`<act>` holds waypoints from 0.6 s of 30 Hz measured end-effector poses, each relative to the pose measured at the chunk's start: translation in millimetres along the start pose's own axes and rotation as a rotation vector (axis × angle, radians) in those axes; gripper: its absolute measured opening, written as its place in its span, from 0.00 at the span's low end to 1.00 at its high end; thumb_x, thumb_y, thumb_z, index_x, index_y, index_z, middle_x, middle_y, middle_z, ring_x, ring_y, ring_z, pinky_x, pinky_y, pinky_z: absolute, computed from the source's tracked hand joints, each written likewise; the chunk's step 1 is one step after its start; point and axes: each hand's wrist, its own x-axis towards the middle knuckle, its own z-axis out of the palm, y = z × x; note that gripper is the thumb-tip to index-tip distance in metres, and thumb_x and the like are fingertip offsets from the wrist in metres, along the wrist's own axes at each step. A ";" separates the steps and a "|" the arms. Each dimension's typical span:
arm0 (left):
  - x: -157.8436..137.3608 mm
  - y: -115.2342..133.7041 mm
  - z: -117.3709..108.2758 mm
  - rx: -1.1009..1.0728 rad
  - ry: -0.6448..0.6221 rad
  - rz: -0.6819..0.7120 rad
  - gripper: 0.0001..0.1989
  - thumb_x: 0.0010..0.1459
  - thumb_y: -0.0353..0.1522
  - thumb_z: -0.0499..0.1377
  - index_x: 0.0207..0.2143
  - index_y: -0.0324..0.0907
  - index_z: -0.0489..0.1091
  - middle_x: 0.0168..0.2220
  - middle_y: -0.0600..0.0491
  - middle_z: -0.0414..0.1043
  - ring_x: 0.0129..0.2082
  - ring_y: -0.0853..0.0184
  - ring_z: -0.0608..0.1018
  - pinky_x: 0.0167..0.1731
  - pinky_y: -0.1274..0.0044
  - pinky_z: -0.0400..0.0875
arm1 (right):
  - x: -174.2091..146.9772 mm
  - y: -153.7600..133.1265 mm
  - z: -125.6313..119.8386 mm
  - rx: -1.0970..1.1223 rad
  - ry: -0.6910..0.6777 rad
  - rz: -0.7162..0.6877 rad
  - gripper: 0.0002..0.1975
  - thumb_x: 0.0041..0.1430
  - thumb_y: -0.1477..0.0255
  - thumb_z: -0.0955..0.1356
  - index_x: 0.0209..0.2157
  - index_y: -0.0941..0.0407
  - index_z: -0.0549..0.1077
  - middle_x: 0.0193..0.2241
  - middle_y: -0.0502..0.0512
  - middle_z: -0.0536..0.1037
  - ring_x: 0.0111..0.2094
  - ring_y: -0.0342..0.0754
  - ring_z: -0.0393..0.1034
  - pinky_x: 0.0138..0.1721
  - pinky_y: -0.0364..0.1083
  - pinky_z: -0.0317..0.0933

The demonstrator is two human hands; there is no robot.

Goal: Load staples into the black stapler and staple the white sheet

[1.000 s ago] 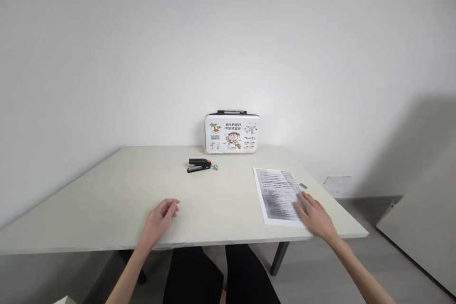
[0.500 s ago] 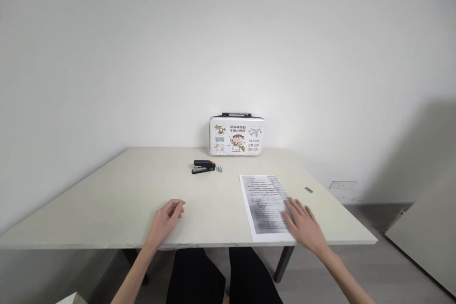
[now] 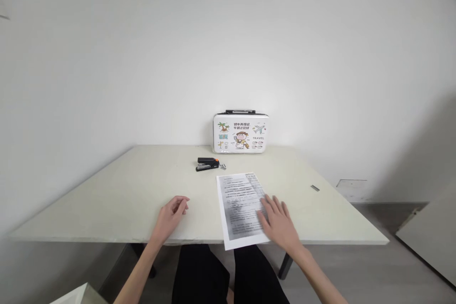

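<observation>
Flat on the right side of a printed sheet of paper [image 3: 237, 204] lies my right hand [image 3: 280, 223], its fingers stretched out. The paper's lower edge sticks out a little past the table's front edge. My left hand [image 3: 173, 216] rests on the table to the left of the sheet, fingers curled in with the tips together; whether anything is inside them is hidden. A black stapler [image 3: 207, 164] with an orange part lies beyond the paper, and small staple strips [image 3: 223, 166] sit at its right end.
A white case [image 3: 241, 134] with cartoon prints and a black handle stands at the back of the table [image 3: 107, 199] against the wall. Another staple strip [image 3: 315, 188] lies toward the right edge. A white box corner [image 3: 80, 294] shows at bottom left.
My right hand has slid the paper to the left, toward my left hand. The left hand keeps its place and curled shape. The view has shifted slightly.
</observation>
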 end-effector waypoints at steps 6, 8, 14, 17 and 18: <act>0.9 -0.7 1.8 -0.018 0.019 0.006 0.20 0.62 0.51 0.56 0.40 0.44 0.75 0.30 0.53 0.75 0.31 0.62 0.78 0.38 0.71 0.73 | 4.8 -71.3 3.7 0.091 -0.021 -0.085 0.36 0.76 0.51 0.51 0.70 0.58 0.66 0.73 0.61 0.61 0.75 0.65 0.48 0.74 0.65 0.39; 0.9 -0.4 1.7 -0.006 0.014 0.008 0.20 0.63 0.50 0.56 0.40 0.44 0.75 0.30 0.53 0.75 0.32 0.62 0.78 0.39 0.72 0.73 | 9.3 -87.6 1.6 0.135 -0.034 -0.113 0.36 0.76 0.52 0.50 0.69 0.58 0.69 0.71 0.64 0.65 0.73 0.64 0.53 0.74 0.64 0.43; -1.0 0.8 0.9 0.025 0.005 0.019 0.20 0.64 0.50 0.55 0.41 0.44 0.75 0.31 0.53 0.75 0.33 0.62 0.80 0.39 0.72 0.74 | 19.7 -57.7 -9.2 0.385 -0.085 -0.192 0.33 0.76 0.52 0.52 0.69 0.54 0.66 0.69 0.60 0.66 0.72 0.55 0.55 0.70 0.55 0.56; -4.1 0.7 1.8 0.063 -0.001 0.019 0.20 0.65 0.49 0.55 0.41 0.44 0.75 0.31 0.53 0.76 0.33 0.62 0.80 0.40 0.72 0.74 | 15.4 -8.2 -14.4 0.451 -0.052 -0.147 0.32 0.75 0.51 0.54 0.69 0.53 0.66 0.70 0.61 0.64 0.71 0.56 0.57 0.71 0.57 0.55; -4.4 1.1 2.7 0.090 -0.010 0.016 0.20 0.65 0.49 0.54 0.42 0.44 0.75 0.31 0.53 0.76 0.33 0.62 0.80 0.40 0.73 0.74 | 12.7 9.3 -16.8 0.448 -0.041 -0.146 0.31 0.75 0.51 0.55 0.68 0.53 0.67 0.68 0.62 0.66 0.70 0.57 0.59 0.71 0.58 0.55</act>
